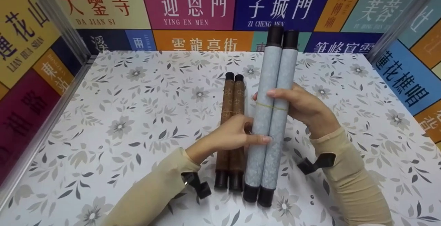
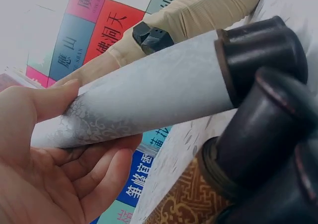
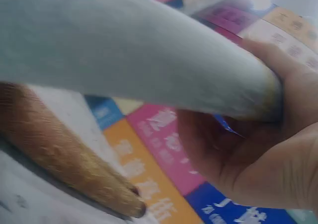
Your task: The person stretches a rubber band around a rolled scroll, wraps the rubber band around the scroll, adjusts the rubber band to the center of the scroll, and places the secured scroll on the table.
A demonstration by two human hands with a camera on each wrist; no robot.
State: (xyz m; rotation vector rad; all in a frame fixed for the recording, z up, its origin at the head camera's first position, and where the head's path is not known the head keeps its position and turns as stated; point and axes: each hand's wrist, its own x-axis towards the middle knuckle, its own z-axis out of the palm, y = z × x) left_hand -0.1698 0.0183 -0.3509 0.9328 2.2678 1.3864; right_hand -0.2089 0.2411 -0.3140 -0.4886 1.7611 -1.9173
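Observation:
Two pale blue-grey scrolls with dark end knobs are bound side by side by a thin yellowish band. My left hand grips them below the band, thumb across the front and fingers behind, as the left wrist view also shows. Higher up, on the other side, my right hand holds the same pair near the band with its thumb in front. The scrolls are raised and tilted, their tops leaning right. Just left of them a pair of brown patterned scrolls lies on the table, partly hidden behind my left hand.
A white cloth with grey flowers and leaves covers the table. Panels with coloured blocks and Chinese lettering stand along the back and both sides. Each sleeve carries a black wrist device, one at the left wrist.

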